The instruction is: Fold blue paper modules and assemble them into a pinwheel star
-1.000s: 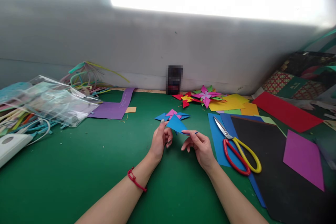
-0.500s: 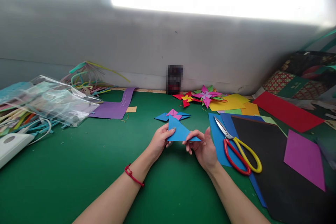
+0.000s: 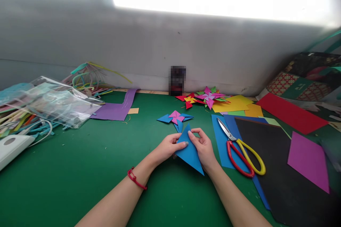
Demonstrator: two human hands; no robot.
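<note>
A blue paper triangle (image 3: pixel 190 154) is held between both hands, one point up and another slanting down to the right. My left hand (image 3: pixel 169 147) pinches its left edge, thumb on the front face. On the upper right edge, my right hand (image 3: pixel 204 145) grips it, thumb on the front and fingers behind. Just beyond the hands lies a pink and blue folded paper flower (image 3: pixel 176 116), its near blue petal partly hidden by the triangle. The scissors (image 3: pixel 241 152), with one red and one yellow handle, rest to the right of my right hand.
Under the scissors are blue paper (image 3: pixel 222 149) and a black sheet (image 3: pixel 262 156), with a magenta sheet (image 3: pixel 309 159) farther right. More paper flowers (image 3: pixel 209 95) lie by the wall. Purple paper (image 3: pixel 112 111), a clear plastic bag (image 3: pixel 71 103) and pipe cleaners (image 3: pixel 87 78) are on the left.
The blue triangle has turned clockwise and come lower and nearer. My right hand has moved from its right corner to its upper right edge and now grips it firmly.
</note>
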